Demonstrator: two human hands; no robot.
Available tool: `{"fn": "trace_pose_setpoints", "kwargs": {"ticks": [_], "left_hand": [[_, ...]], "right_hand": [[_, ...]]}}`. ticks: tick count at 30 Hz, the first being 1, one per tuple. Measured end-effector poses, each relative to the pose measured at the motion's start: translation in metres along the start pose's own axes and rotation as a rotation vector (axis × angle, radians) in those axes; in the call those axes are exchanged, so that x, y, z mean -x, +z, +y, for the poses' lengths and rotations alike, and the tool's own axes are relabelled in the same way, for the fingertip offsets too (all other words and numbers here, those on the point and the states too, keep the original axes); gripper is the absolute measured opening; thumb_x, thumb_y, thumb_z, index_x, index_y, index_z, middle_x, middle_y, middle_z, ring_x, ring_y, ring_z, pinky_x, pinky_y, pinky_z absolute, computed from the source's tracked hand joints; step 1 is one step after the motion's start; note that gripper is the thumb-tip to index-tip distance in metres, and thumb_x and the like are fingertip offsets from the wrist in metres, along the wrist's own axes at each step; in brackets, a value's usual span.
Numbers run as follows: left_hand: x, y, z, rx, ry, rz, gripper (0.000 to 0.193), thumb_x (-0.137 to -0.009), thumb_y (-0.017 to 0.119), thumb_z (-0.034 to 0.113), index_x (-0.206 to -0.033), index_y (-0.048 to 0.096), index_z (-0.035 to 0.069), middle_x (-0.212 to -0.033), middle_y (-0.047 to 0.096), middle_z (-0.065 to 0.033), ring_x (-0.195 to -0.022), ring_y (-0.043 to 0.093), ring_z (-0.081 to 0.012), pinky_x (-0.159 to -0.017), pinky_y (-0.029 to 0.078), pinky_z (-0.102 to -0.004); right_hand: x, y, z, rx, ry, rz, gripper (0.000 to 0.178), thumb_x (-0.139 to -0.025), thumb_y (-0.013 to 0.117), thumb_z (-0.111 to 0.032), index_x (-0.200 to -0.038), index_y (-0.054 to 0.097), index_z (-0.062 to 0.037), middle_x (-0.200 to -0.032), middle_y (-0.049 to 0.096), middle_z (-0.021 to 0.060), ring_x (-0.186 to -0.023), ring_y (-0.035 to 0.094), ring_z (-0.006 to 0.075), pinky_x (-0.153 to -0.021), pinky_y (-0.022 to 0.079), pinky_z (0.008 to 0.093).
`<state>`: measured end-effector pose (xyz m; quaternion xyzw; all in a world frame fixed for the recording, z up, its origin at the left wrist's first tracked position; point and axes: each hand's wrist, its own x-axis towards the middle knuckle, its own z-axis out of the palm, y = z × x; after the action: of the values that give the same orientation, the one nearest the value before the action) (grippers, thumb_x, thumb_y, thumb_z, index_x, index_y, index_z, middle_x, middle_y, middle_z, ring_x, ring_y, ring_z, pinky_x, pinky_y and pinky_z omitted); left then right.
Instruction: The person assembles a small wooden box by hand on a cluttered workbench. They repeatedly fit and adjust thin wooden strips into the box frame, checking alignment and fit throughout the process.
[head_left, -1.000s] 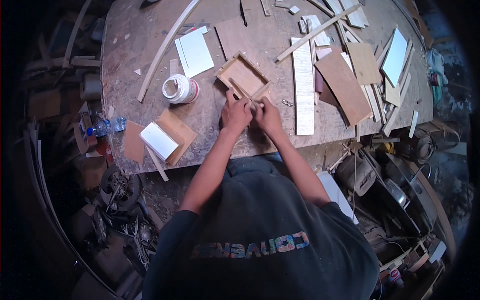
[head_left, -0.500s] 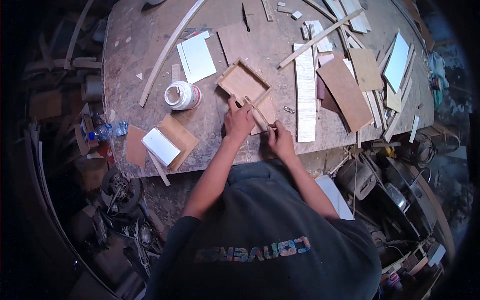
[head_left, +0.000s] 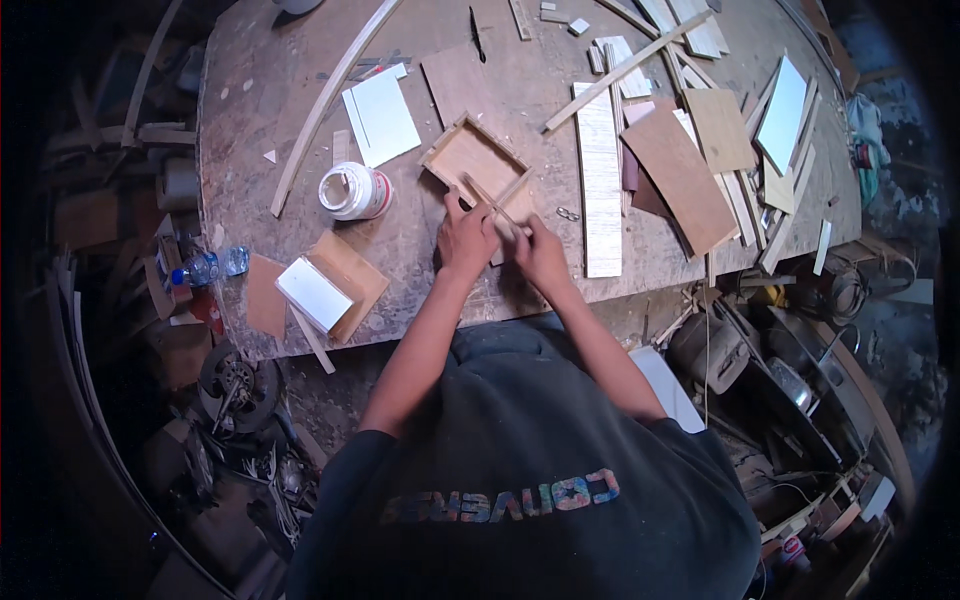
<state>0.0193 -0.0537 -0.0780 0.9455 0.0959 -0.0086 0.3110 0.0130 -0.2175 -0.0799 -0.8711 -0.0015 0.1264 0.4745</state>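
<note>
A shallow open wooden box (head_left: 483,160) lies tilted on the workbench, its thin walls standing around a plywood base. Across its near side slants a slim wooden strip (head_left: 487,197). My left hand (head_left: 466,240) is closed on this strip by the box's near corner, fingertips partly hidden. Pinched in my right hand (head_left: 543,255) is the strip's near right end. Beneath the strip and beside the box shows a flat piece of plywood (head_left: 520,207), partly covered by my hands.
Left of the box stands an open white tub (head_left: 356,191). A white panel (head_left: 383,118) lies beyond it, and an L-shaped wood piece (head_left: 318,292) sits near the front edge. To the right are a long whitish board (head_left: 599,190), a brown panel (head_left: 680,178) and several stacked offcuts.
The strip has shifted and turned slightly over the box's near side, with its right end drawn nearer to my left hand. My right hand has moved left and a little farther up.
</note>
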Motion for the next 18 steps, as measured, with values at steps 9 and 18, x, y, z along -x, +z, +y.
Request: {"fn": "trace_pose_setpoints", "kwargs": {"ticks": [9,18], "left_hand": [[-0.001,-0.003,0.002,-0.007,0.031,0.024,0.024,-0.085,0.068,0.013,-0.108,0.072,0.011,-0.142,0.043,-0.031,-0.106,0.063,-0.0499,-0.09,0.054,-0.0545],[-0.006,0.002,0.004,-0.009,0.021,0.047,0.026,-0.084,0.068,0.013,-0.109,0.072,0.011,-0.142,0.042,-0.0316,-0.105,0.063,-0.0505,-0.089,0.054,-0.0544]], "right_hand": [[-0.022,0.018,-0.007,0.001,-0.057,0.044,0.013,-0.098,0.06,-0.016,-0.099,0.06,-0.0031,-0.075,0.067,0.0272,-0.075,0.067,0.0479,-0.065,0.053,0.0542],[0.023,-0.017,0.006,0.072,-0.009,0.032,0.01,-0.098,0.06,-0.014,-0.101,0.061,-0.004,-0.079,0.069,0.0246,-0.076,0.068,0.0459,-0.066,0.053,0.0508]]}}
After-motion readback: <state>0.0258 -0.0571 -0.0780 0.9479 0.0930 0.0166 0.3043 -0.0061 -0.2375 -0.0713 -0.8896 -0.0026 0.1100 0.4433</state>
